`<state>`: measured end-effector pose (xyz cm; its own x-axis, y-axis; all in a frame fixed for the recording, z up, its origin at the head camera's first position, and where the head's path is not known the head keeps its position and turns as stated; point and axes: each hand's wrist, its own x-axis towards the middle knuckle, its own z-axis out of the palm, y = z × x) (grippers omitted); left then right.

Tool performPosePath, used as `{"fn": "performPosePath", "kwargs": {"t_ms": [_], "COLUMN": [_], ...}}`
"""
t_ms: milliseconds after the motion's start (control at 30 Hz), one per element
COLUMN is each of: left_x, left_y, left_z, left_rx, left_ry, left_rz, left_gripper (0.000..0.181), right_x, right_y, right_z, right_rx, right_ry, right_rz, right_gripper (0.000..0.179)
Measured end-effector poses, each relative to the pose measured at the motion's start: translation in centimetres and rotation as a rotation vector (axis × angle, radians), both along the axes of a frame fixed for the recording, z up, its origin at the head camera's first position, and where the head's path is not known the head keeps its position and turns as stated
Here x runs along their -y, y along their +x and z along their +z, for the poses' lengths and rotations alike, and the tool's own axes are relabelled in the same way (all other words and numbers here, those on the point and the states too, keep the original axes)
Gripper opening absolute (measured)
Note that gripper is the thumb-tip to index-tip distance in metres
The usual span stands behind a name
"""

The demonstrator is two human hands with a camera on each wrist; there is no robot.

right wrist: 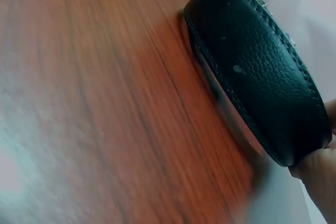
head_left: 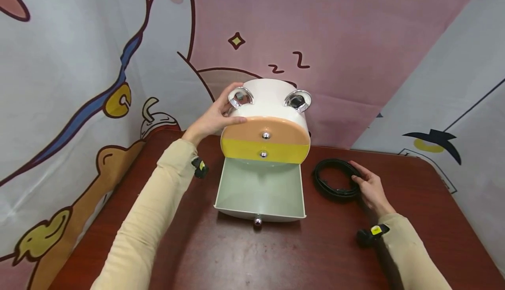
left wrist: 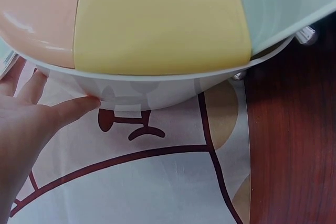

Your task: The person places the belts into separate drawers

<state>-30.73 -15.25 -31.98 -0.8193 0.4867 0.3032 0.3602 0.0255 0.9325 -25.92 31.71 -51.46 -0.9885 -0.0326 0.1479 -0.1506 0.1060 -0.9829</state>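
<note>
A small rounded drawer cabinet [head_left: 272,97] in white, with two chrome ear-like rings, stands near the back of the table. Its orange drawer [head_left: 244,129] and yellow drawer [head_left: 240,149] are closed; the pale green bottom drawer [head_left: 260,189] is pulled out and has nothing in it. My left hand [head_left: 215,114] rests spread against the cabinet's upper left side, thumb at the front edge and fingers by the left ring. To the right of the cabinet, my right hand [head_left: 371,189] pinches a coiled black leather belt [head_left: 335,196] by its right side.
The dark red wooden table [head_left: 252,259] bears the cabinet and lies under both forearms. Printed cartoon cloth [head_left: 335,27] hangs close behind the table and along its sides. A chrome knob [head_left: 257,222] juts from the front of the green drawer.
</note>
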Motion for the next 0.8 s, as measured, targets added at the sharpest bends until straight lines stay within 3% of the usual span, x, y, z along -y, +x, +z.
{"fn": "performPosePath", "kwargs": {"t_ms": [100, 233, 333, 567, 800], "left_x": [0.0, 0.2, 0.3, 0.4, 0.4], "left_y": [0.0, -1.0, -1.7, -1.9, -1.8], "left_z": [0.0, -0.9, -1.5, -1.7, -1.7], "left_rx": [-0.006, -0.016, -0.026, -0.058, -0.057], "left_ry": [-0.003, 0.006, 0.012, 0.010, 0.013], "left_rz": [0.002, 0.000, -0.001, -0.004, -0.001], "left_gripper": [0.086, 0.088, 0.089, 0.088, 0.087], "right_x": [0.5, 1.1, 1.4, 2.2, 3.4], "right_y": [0.1, 0.4, 0.7, 1.4, 2.3], "right_z": [0.2, 0.8, 1.5, 3.6, 5.7], "right_rx": [-0.015, -0.016, 0.000, 0.016, -0.013], "right_ry": [0.061, 0.081, 0.021, -0.079, -0.072], "right_rz": [0.010, 0.041, 0.059, 0.087, 0.109], "right_gripper": [0.048, 0.048, 0.048, 0.048, 0.047]}}
